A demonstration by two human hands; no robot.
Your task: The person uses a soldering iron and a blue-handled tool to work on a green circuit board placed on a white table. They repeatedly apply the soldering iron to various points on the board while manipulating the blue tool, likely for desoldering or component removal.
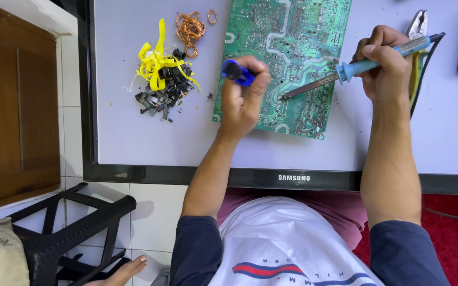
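Green board: the circuit board (284, 58) lies solder side up on the white panel (123, 132) I use as a bench, running off the top edge of my view.
Edges: the panel's black lower frame (160, 173) runs just in front of my body; its left edge borders white tiles and a wooden door (11, 106).
Open room: I see bare white surface below the board and between my forearms; more at far right.
Left hand (242, 98): clenched around a blue-handled tool (238, 71), resting over the board's lower left part.
Right hand (385, 63): grasping a blue soldering iron (356, 66), its tip touching the board near the middle.
Scrap heap: yellow tape (155, 58), dark small parts (165, 92) and copper wire coils (190, 29), left of the board, well apart from my hands.
Pliers (417, 26): behind my right hand, yellow grips.
Markings: white lettering, centred on the frame.
Black stool (75, 222): lower left, on the tiles.
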